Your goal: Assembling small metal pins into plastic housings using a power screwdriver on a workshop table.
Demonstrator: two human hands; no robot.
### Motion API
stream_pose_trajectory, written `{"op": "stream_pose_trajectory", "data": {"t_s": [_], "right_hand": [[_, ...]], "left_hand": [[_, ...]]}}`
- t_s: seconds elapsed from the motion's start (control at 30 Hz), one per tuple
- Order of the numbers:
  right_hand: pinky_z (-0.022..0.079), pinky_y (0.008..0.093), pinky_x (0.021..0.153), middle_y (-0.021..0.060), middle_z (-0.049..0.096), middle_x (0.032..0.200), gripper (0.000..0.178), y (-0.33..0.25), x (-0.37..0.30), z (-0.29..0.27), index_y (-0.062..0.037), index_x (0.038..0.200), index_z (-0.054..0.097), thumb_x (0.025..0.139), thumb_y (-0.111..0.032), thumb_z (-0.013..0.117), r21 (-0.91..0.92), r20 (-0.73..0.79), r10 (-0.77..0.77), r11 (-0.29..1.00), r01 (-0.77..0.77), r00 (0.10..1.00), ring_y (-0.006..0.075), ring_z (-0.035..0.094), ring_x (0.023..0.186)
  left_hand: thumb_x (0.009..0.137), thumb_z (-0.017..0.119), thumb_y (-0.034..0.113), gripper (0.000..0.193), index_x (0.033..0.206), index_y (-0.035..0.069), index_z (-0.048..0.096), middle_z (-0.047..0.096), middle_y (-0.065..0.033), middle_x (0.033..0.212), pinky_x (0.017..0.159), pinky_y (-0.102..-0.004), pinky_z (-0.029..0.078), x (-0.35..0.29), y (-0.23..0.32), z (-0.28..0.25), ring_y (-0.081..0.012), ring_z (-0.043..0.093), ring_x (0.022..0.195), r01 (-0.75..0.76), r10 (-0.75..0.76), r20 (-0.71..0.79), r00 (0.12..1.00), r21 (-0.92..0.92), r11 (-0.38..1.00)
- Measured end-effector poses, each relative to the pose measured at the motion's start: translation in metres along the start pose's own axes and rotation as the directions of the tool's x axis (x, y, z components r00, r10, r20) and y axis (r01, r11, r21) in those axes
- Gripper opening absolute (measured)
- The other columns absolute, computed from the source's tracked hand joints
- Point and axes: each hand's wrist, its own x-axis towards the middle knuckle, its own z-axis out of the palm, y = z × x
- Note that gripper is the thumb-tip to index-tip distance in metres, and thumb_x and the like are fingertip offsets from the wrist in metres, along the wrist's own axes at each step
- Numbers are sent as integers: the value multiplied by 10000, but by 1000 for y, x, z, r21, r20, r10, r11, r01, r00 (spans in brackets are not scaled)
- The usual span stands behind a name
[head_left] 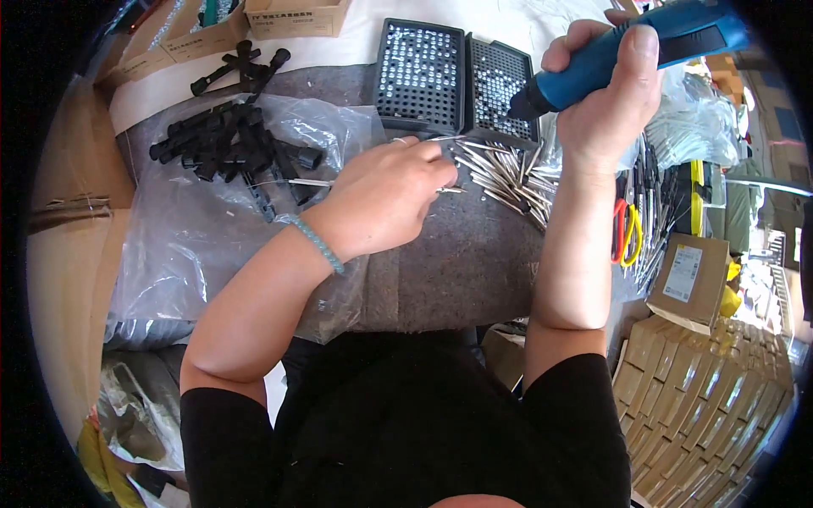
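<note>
**Thin rod, raised driver: where a slip could start**

Head view: the right hand (605, 102) is closed around a blue driver (627, 51), held up off the mat with its dark tip pointing down-left toward two black trays (457, 76) of small silver parts. The left hand (389, 195) pinches a thin metal rod (445, 190) between its fingertips, low over the grey mat (457, 262), just beside a loose heap of rods (508, 182).

The pinch looks light, so I judge the rod could twist or drop into the heap and be lost among its likes. If the driver comes down off-line, its tip could skid off the rod toward the fingers. The left forearm lies across a clear bag (195, 229) bearing black handles (229, 140); a drag of the arm could tug the bag and scatter them. Scissors (625, 230) lie at the right edge, apart from both hands.
</note>
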Motion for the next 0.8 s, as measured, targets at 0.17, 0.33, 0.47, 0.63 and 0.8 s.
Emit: {"op": "stream_pose_trajectory", "data": {"t_s": [0.17,0.33,0.47,0.63,0.8], "right_hand": [[462,303,494,125,564,704,452,16,-6,-6,-24,973,499,861,-458,559,123,-119,10,992,5,993,197,546,550],[465,288,476,117,568,706,460,23,-8,-3,-20,949,506,856,-462,598,126,-115,-34,991,48,993,186,546,547],[470,279,465,119,571,703,456,24,-7,-4,-17,941,505,860,-454,605,75,-139,-69,994,80,988,175,548,538],[477,280,464,121,574,699,440,30,-7,-8,-18,938,503,872,-444,592,39,-158,-93,994,100,983,172,556,527],[475,283,460,121,572,697,434,32,-7,-8,-19,941,502,874,-439,588,41,-148,-91,994,98,985,175,556,524]], "left_hand": [[754,620,9,178,920,64,591,559,-79,900,749,-389,482,1,1,1,-278,560,879,-6,6,5,1000,-11,1000],[757,615,8,184,929,68,590,553,-80,903,756,-390,475,0,0,0,-280,557,884,-6,6,7,1000,2,1000],[759,616,12,184,933,67,590,551,-82,904,757,-391,473,-1,1,-1,-283,555,883,1,-1,13,1000,-1,1000],[763,613,15,178,931,66,588,544,-87,895,752,-392,468,0,0,-1,-284,549,874,5,-5,22,1000,-6,1000],[761,612,16,177,927,69,586,541,-89,887,750,-394,466,0,1,-1,-287,547,871,1,-1,14,1000,-11,1000]]}}
